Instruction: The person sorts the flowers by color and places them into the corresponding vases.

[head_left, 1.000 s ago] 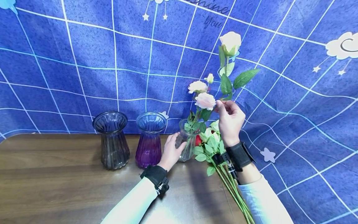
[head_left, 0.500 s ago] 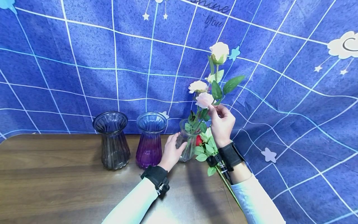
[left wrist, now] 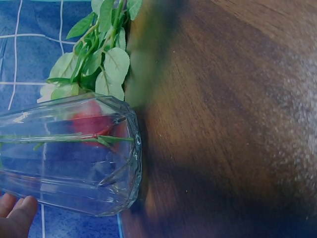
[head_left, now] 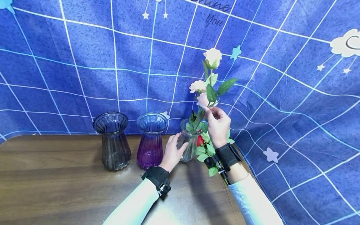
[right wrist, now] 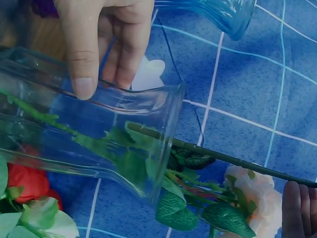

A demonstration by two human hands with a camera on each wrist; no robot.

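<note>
Lowered and brought leftward, a white rose (head_left: pixel 212 58) now stands over a clear vase (head_left: pixel 189 149).
Its stem (right wrist: pixel 237 162) appears to end just inside the mouth, suggesting insertion has begun; the right hand (head_left: pixel 218 127) pinches that stem, while the left hand (head_left: pixel 172 153) holds the vase between parted thumb and fingers.

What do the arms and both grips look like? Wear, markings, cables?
No gloves on the left grip or right grip. Left sleeve and right sleeve: pale, near-white, no visible print. Left wristband and right wristband are wide and black, each with a small dark attachment showing silvery bits. Can't make out any cables.
</note>
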